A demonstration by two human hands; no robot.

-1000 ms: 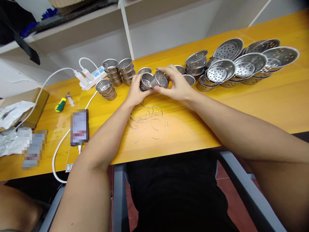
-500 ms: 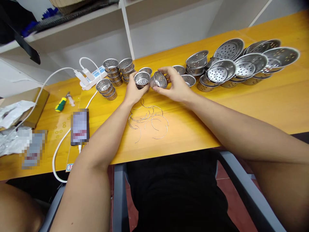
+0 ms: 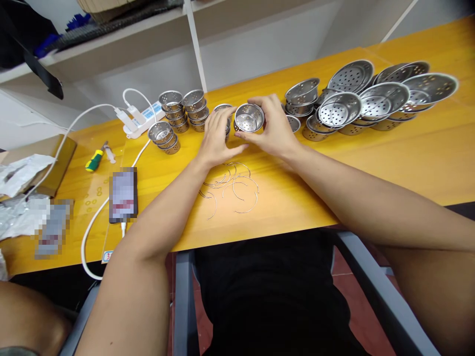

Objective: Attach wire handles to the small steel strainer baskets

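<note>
My right hand (image 3: 276,123) grips a small perforated metal cup (image 3: 249,119) by its side, thumb at the front and fingers behind; the cup's mouth faces me. Close on its left is my left hand (image 3: 215,136), open, with fingers stretched forward and the thumb apart. Those fingers partly hide another metal cup (image 3: 227,130); whether they touch it I cannot tell. The rim of one more cup (image 3: 222,107) shows behind. Several thin curved wires (image 3: 237,183) lie loose on the yellow table below my hands.
Stacks of small perforated cups (image 3: 170,116) stand at left, near a white power strip (image 3: 143,121). Larger perforated metal bowls (image 3: 386,101) crowd the right. A phone (image 3: 123,195) with a white cable, a screwdriver (image 3: 94,159) and a cardboard box (image 3: 61,163) lie further left.
My left hand has let go of its cup, and its fingers have opened and stretched forward. The cup in my right hand has turned from tilted to mouth toward me.
</note>
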